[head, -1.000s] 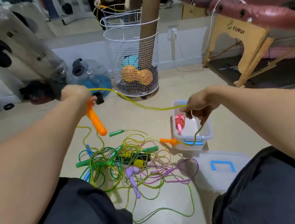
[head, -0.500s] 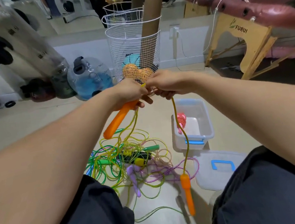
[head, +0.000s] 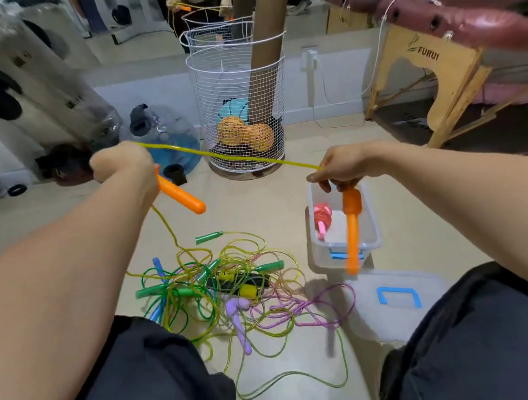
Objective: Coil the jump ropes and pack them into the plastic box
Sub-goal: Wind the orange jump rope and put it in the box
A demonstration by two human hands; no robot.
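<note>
Yellow rope (head: 227,155): stretching taut between both fists.
Left hand (head: 122,165): gripping rope and orange handle (head: 180,195).
Right hand (head: 340,166): pinching rope; second handle (head: 352,232) dangling over box (head: 371,220).
Writing: "FURUI" on wooden table (head: 427,53).

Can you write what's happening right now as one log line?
left hand: grips orange handle | right hand: pinches yellow rope taut | plastic box: pink rope inside
</note>
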